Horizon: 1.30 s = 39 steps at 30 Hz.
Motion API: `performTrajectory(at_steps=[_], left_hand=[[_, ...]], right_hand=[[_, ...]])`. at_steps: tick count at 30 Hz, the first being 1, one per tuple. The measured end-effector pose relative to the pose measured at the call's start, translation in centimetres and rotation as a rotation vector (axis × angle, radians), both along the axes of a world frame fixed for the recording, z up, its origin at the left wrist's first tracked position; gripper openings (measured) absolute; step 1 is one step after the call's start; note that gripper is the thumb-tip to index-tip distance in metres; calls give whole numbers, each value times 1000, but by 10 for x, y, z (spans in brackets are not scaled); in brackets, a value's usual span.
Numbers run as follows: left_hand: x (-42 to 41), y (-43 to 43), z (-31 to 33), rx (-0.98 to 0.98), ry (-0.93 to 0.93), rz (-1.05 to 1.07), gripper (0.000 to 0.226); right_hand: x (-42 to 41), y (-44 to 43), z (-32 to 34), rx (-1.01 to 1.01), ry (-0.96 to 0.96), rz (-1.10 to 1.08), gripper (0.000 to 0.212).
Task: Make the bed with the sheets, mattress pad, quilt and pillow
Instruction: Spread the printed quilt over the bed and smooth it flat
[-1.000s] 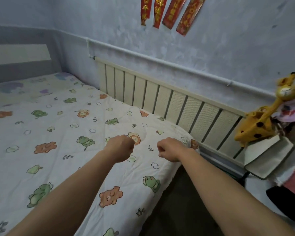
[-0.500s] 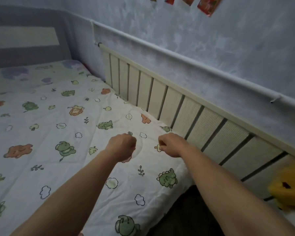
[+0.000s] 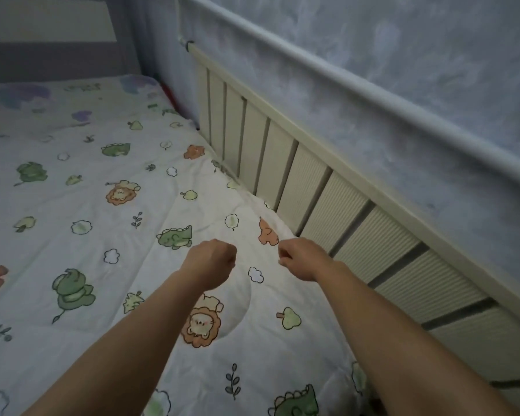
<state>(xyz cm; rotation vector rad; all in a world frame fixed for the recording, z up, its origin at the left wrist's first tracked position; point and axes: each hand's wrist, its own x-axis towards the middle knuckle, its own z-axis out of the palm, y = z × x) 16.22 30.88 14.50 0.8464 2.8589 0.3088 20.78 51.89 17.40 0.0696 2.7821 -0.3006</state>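
- Dragging quilt (image 3: 102, 205) sideways: vs 1 s ago its edge now lies against the panel (image 3: 327, 211), w/ arms further up the bed.
- L hand (image 3: 210, 262) is fisted, bunching quilt; R hand (image 3: 300, 259) pinches the quilt edge.
- Judgement: this side is nearly squared.
- Around: sheet (image 3: 72, 94) shows bare at far end, pipe (image 3: 373, 94) runs above panel.
- The panel blocks any overhang there.

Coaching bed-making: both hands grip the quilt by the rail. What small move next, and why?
Probably tug the quilt toward the rail and lay it flat: the right hand holds its edge raised in a ridge, and creases spread from the left hand.
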Motion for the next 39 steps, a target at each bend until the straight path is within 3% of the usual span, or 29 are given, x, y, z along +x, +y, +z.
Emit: performTrajectory(at_steps=[6, 14, 21, 26, 28, 31, 32, 36, 39], left_hand=[[-66, 50, -49, 16, -43, 72, 16], [-143, 113, -161, 46, -137, 183, 30], [-188, 156, -257, 44, -193, 230, 51], [-216, 169, -289, 109, -86, 234, 59], [-224, 171, -302, 116, -73, 236, 65], [-229, 172, -321, 107, -99, 237, 70], [-231, 174, -326, 94, -101, 233, 70], [-231, 192, -344, -38, -171, 216, 66], [-234, 198, -354, -88, -204, 231, 67]], right_hand=[[-89, 43, -57, -88, -5, 35, 9], [-219, 87, -185, -298, -88, -75, 38], [-295, 103, -293, -449, -19, -32, 47], [-329, 116, -342, -745, -113, -142, 60], [-334, 124, -371, -835, -182, -191, 73], [-329, 141, -416, -958, -275, -466, 107], [-324, 143, -411, -963, -322, -507, 106], [-317, 156, -415, -1007, -469, -514, 54], [-317, 158, -422, -1034, -509, -527, 74]])
